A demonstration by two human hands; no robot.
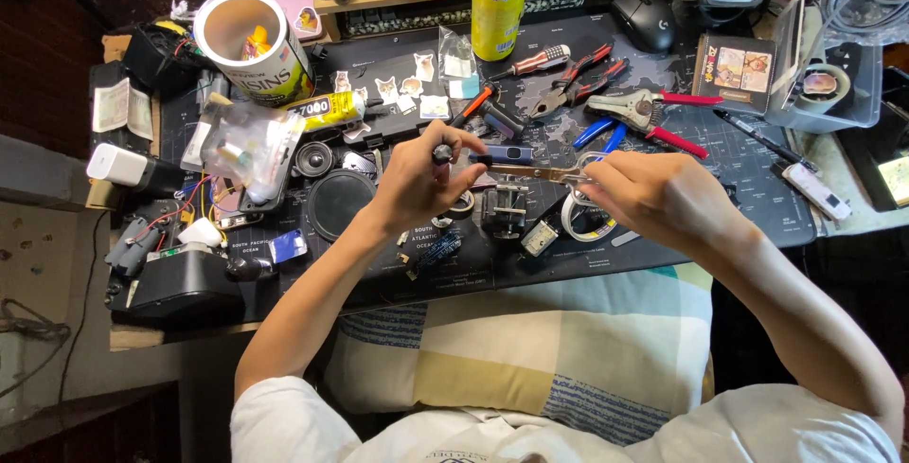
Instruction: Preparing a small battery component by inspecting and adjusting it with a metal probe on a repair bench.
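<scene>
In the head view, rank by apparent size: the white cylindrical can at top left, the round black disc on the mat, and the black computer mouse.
1. White cylindrical can, largest.
2. Round black disc.
3. Black computer mouse, close to the disc in size, so that order is unsure.

glossy metal scissors (pixel 544 172), matt dark plastic stick (pixel 502 154), smooth printed desk mat (pixel 748 179), soft checked cloth cushion (pixel 530 349)

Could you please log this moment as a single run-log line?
left hand: holds small dark part | right hand: grips scissors, blades at part | below: tape roll on desk mat
</scene>
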